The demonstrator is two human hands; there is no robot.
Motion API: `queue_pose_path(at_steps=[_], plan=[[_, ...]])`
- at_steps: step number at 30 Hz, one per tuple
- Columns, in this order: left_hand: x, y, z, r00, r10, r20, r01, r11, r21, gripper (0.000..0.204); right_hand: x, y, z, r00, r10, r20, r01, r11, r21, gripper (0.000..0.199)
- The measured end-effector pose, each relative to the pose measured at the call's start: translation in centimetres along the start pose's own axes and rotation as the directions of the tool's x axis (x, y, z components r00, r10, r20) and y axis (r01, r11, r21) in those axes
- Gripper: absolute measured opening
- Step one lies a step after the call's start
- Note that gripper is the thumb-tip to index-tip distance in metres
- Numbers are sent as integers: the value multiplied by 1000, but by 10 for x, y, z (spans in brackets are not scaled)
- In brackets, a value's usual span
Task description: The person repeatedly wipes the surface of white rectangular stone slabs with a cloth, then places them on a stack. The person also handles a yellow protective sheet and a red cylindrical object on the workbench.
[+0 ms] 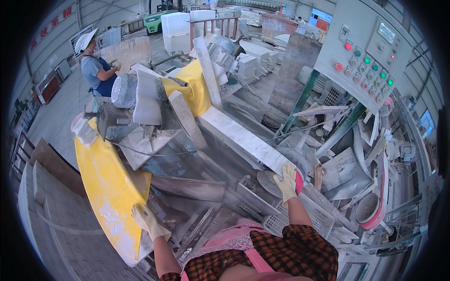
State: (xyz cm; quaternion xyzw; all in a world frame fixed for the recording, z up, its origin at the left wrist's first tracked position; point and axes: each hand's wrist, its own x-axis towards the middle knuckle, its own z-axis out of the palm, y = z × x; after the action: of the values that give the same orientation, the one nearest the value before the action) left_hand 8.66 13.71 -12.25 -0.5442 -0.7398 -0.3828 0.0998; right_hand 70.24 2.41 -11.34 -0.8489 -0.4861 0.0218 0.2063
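Note:
My left hand [147, 222], in a pale cream glove, lies against the right edge of a long yellow sheet [105, 180] with white smears. Its fingers look stretched out, not wrapped round anything. The right hand [286, 185], also gloved, rests with fingers extended at the near end of a long white-grey marble strip [243, 138]. That strip runs away from me toward a second yellow cover [190, 86] by a motor. Just right of my right hand is a round thing with a pink rim [298, 181], partly hidden by the glove.
A grey control panel [361, 51] with coloured buttons stands on green posts at upper right. A white perforated plastic basket [304, 220] sits below my right forearm. Stone offcuts [340, 171] crowd the right side. At far left, a co-worker [98, 65] in a white hat stands beyond the machine.

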Motion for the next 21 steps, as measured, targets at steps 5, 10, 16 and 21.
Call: queue_pose_path(at_steps=[5, 10, 16, 21], plan=[[0, 0, -1, 998, -39, 59, 39, 999, 4, 32, -6, -3, -3, 999, 3, -35, -2, 1000, 15, 86], [-1, -4, 1, 998, -40, 54, 39, 999, 29, 35, -12, -2, -5, 998, -14, -63, 14, 1000, -8, 79], [-2, -8, 5, 998, -43, 48, 41, 998, 37, 35, -16, -6, -13, 989, -35, -141, 40, 999, 35, 75], [-3, -11, 7, 999, -27, 30, 26, 999, 27, 34, -23, -10, -44, 990, -96, -108, 107, 988, 111, 72]])
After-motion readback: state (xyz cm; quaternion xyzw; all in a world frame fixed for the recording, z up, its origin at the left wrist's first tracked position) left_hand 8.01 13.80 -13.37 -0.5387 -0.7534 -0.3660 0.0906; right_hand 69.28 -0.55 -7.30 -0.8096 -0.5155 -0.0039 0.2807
